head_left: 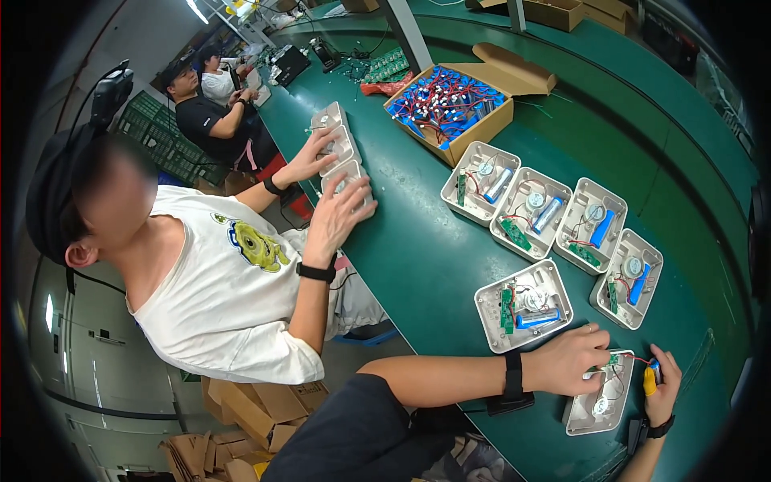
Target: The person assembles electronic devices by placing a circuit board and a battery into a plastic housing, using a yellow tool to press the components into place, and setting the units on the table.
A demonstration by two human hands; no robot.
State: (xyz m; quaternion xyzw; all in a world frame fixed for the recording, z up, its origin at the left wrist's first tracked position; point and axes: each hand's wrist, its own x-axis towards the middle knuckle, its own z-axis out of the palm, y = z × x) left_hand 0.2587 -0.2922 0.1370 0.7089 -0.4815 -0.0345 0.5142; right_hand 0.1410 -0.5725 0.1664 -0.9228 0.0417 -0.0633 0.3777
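In front of me at the lower right lies a white plastic housing [590,414] with a round speaker, thin wires and a small green circuit board [614,361] in it. My left hand [567,358] reaches over its left edge, fingers curled and pinched close to the board. What they grip is too small to make out. Just right of the housing, my right hand [663,388] holds a blue cylindrical battery [655,371]. A red wire runs from the battery toward the board. Something yellow covers one fingertip of that hand.
Beyond my left hand stands another filled housing [524,305], with several more housings [546,213] further back. An open cardboard box [474,132] holds many blue batteries. On the left, a co-worker's hands [341,205] rest on other housings. Green boards [387,68] lie at the back.
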